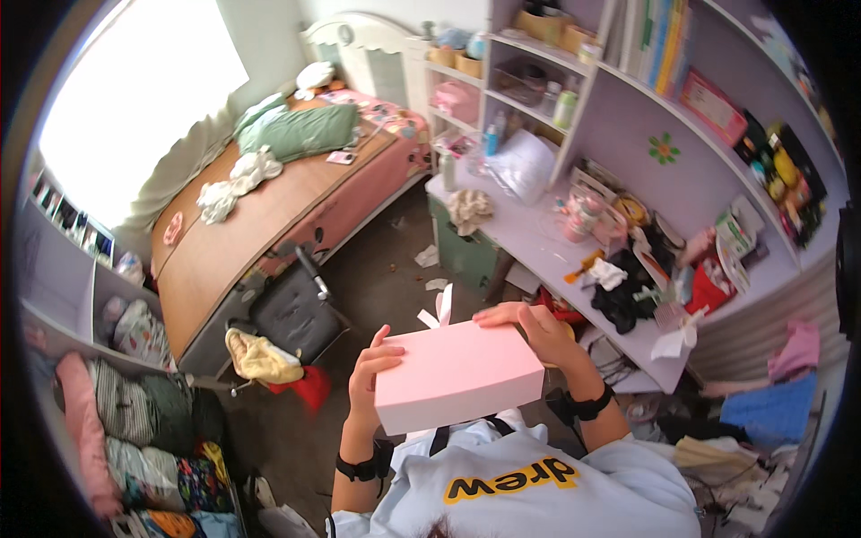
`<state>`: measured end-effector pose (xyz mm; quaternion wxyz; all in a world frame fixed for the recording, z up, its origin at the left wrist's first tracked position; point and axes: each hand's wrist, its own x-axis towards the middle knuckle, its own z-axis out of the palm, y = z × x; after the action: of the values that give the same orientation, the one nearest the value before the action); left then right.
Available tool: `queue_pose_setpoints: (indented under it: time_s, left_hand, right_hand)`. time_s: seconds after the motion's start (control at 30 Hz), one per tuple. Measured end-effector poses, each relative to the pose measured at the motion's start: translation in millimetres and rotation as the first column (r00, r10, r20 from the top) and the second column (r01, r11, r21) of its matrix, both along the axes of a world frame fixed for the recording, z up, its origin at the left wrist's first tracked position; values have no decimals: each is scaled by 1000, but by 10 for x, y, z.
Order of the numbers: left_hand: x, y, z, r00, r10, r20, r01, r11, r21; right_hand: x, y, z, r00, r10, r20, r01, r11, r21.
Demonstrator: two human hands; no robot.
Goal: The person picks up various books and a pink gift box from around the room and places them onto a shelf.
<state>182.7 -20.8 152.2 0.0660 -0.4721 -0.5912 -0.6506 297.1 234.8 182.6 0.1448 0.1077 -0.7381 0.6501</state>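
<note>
Pink ribboned gift box is held before the pale shirt, half-curled left hand gripping its left side, half-curled right hand its far right corner, probably for balance.

I'm spotting a green pillow toward the headboard of the bed, and there, crumpled beige cloth by the desk's front edge!
</note>
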Motion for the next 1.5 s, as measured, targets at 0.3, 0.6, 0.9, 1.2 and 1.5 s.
queue_pose_setpoints:
  time_s: [0.3, 0.6, 0.9, 1.2, 1.5]
  left_hand:
    - [-706, -959, 294, 943, 286, -169, -300, 952, -63]
    - [-1467, -1592, 323, 896, 398, -197, -413, 910, -37]
    - [-1958, -1760, 114, 885, 440, -154, -458, 882, -113]
    - [-2766, -1185, -56, 930, 365, 40, -362, 930, -66]
    - [-4057, -244, -657, 845, 467, 259, -457, 884, -102]
  right_hand:
    - [-1368, -480, 29, 989, -141, 41, 119, 934, 335]
    - [-2621, -1457, 829, 464, 871, 162, -831, 365, 419]
    - [-3495, -1398, 570, 963, 228, 146, -265, 680, 683]
    - [-4533, -1138, 284, 544, 607, 579, -838, 357, 413]
    - [-5423, 237, -393, 695, 563, 447, -472, 826, -307]
